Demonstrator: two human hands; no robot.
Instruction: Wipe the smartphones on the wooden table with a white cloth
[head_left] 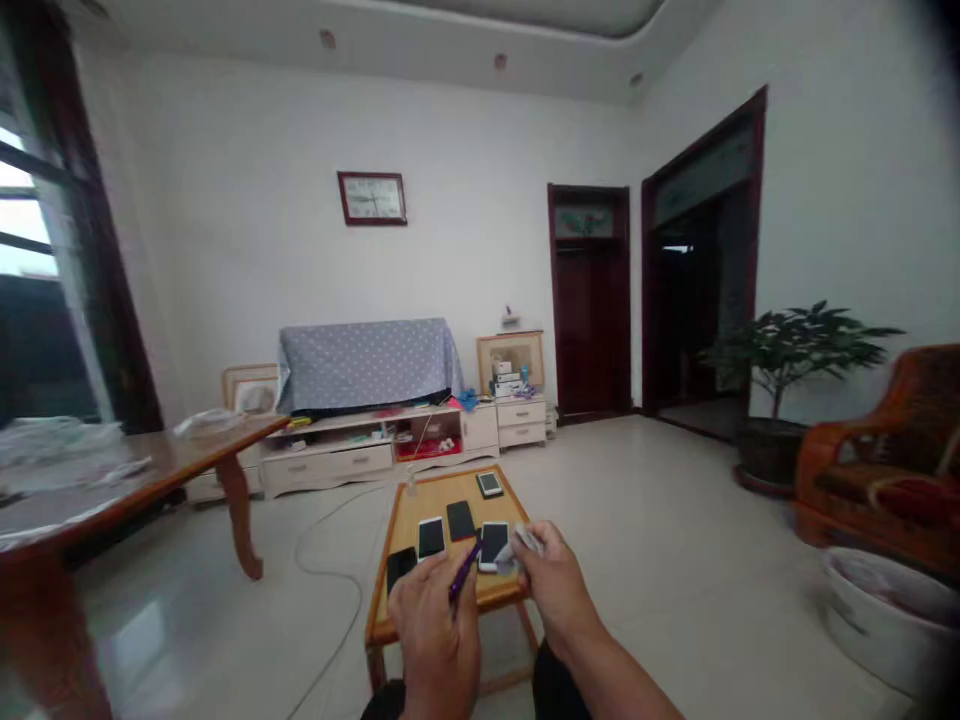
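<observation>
My left hand (435, 620) is closed around a purple pen-like tool (465, 570) that points up and to the right. My right hand (551, 580) is closed on a small grey-white object (525, 542), held just over the near edge of a small wooden table (420, 500). Several phones lie on that table: a white one (430, 537), a black one (460, 520), another white one (493, 545) under the tool's tip, a dark one (400, 566) at the near left, and one (489, 484) at the far end.
A big brown table (150, 470) with white wrappings stands at the left. A cable (322, 560) runs over the tiled floor. A TV cabinet (360, 450) with a covered screen lines the far wall. At the right stand a potted plant (787, 360), an armchair (885, 450) and a white basin (892, 620).
</observation>
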